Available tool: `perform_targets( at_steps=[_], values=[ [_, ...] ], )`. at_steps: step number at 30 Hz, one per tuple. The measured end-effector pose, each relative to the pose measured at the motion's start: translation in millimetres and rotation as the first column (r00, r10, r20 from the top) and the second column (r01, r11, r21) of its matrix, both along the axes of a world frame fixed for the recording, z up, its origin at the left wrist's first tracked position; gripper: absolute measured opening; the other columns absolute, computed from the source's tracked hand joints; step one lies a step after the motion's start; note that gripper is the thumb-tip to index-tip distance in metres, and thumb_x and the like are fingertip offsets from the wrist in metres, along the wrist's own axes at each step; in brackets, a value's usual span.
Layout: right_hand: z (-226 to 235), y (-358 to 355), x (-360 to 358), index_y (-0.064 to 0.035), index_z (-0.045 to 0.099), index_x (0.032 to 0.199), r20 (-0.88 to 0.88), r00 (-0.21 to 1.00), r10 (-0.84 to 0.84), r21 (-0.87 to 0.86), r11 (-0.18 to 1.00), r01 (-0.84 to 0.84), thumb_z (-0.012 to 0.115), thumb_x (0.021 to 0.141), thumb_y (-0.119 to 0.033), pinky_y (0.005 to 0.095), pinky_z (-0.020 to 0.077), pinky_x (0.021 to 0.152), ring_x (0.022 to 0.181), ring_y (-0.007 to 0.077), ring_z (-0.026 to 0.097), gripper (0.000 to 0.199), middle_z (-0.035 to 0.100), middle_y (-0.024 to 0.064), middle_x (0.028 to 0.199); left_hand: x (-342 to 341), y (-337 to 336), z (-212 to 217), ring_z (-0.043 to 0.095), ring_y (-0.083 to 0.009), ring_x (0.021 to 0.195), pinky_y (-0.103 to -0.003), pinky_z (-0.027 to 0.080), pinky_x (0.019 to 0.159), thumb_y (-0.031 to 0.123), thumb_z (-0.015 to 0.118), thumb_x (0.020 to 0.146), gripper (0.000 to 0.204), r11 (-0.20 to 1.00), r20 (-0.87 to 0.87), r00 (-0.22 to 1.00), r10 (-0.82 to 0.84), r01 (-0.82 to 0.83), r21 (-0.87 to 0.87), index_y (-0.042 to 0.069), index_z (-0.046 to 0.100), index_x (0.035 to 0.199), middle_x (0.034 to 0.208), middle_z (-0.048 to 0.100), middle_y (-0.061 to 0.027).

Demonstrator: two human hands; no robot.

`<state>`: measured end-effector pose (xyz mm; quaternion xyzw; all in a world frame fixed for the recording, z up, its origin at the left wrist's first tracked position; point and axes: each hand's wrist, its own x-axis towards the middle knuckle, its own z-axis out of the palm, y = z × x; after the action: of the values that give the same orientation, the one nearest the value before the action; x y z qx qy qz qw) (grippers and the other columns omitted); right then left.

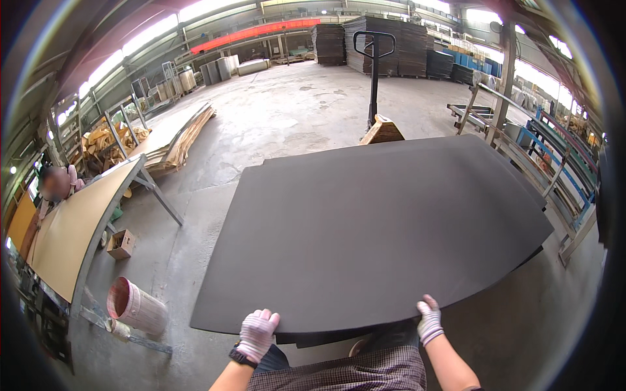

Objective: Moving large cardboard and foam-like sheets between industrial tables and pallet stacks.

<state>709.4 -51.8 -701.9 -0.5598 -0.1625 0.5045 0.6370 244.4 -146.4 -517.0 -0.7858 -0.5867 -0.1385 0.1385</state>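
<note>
A large, flat, dark grey sheet (378, 234) lies in front of me on a stack of similar dark sheets, whose edges poke out at the near side and the right. My left hand (259, 334), in a striped knit glove with a black watch at the wrist, grips the sheet's near edge toward its left corner. Farther right along that edge, my right hand (429, 320) wears a matching glove and is closed on the sheet, a finger or thumb lying over the top. Parts of both hands' fingers are hidden around the edge.
Behind the stack stands a pallet jack handle (374, 78) beside a wooden pallet end (383, 130). At left, a person leans by a table with a tan board (85, 221); a bucket (135, 305) and small box (122, 244) sit nearby. Metal racks (521, 150) line the right.
</note>
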Motion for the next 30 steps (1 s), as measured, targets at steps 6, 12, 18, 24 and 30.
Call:
perform_targets(
  at_steps=[6, 12, 18, 24, 30],
  values=[
    [-20, 78, 22, -0.0111, 0.058, 0.111, 0.179, 0.982, -0.059, -0.005, 0.998, 0.061, 0.062, 0.073, 0.012, 0.0330, 0.0496, 0.080, 0.091, 0.0192, 0.056, 0.045, 0.060, 0.0053, 0.104, 67, 65, -59, 0.056, -0.0239, 0.078, -0.037, 0.047, 0.065, 0.011, 0.058, 0.070, 0.017, 0.994, 0.072, 0.997, -0.035, 0.042, -0.100, 0.013, 0.053, 0.086, 0.080, 0.054, -0.0066],
    [-53, 98, 45, -0.0123, 0.058, 0.119, 0.602, 0.790, 0.114, -0.350, 0.927, 0.133, 0.063, 0.078, -0.014, 0.0357, 0.0464, 0.088, 0.097, 0.0281, 0.057, 0.041, 0.057, 0.0158, 0.104, 70, 27, -97, 0.057, -0.0239, 0.102, -0.034, 0.047, 0.088, 0.028, 0.074, 0.077, 0.054, 0.740, 0.587, 0.798, 0.134, 0.314, -0.595, 0.006, 0.053, 0.121, 0.107, 0.059, -0.0100],
    [-44, 39, 70, -0.0233, 0.029, 0.144, 0.906, 0.246, 0.344, -0.356, 0.935, 0.004, 0.054, 0.089, -0.024, 0.0409, 0.0438, 0.094, 0.108, 0.0385, 0.053, 0.060, 0.050, 0.0261, 0.120, -101, -99, -138, 0.059, -0.0129, 0.080, -0.025, 0.048, 0.071, 0.060, 0.045, 0.089, 0.053, 0.902, 0.653, -0.690, 0.312, -0.001, -0.432, 0.010, 0.062, 0.087, 0.082, 0.062, -0.0026],
    [63, 64, 1, -0.0132, 0.023, 0.145, 0.546, 0.208, 0.811, -0.811, 0.574, -0.109, 0.062, 0.081, -0.032, 0.0368, 0.0370, 0.103, 0.122, 0.0338, 0.048, 0.077, 0.045, 0.0249, 0.134, -317, -249, -52, 0.018, -0.0242, 0.140, -0.041, 0.014, 0.113, 0.081, 0.044, 0.072, 0.113, 0.666, 0.579, -0.656, -0.485, -0.706, -0.242, 0.005, 0.011, 0.147, 0.153, 0.016, -0.0117],
    [55, 86, -58, -0.0067, 0.063, 0.112, 0.657, 0.069, 0.751, -0.754, 0.655, 0.047, 0.063, 0.076, -0.032, 0.0375, 0.0412, 0.100, 0.113, 0.0320, 0.056, 0.044, 0.062, 0.0179, 0.115, -427, -200, -15, 0.041, -0.0233, 0.126, -0.040, 0.033, 0.103, 0.061, 0.055, 0.082, 0.079, 0.731, 0.868, -0.460, -0.187, -0.656, -0.189, -0.001, 0.046, 0.130, 0.134, 0.048, -0.0120]
  ],
)
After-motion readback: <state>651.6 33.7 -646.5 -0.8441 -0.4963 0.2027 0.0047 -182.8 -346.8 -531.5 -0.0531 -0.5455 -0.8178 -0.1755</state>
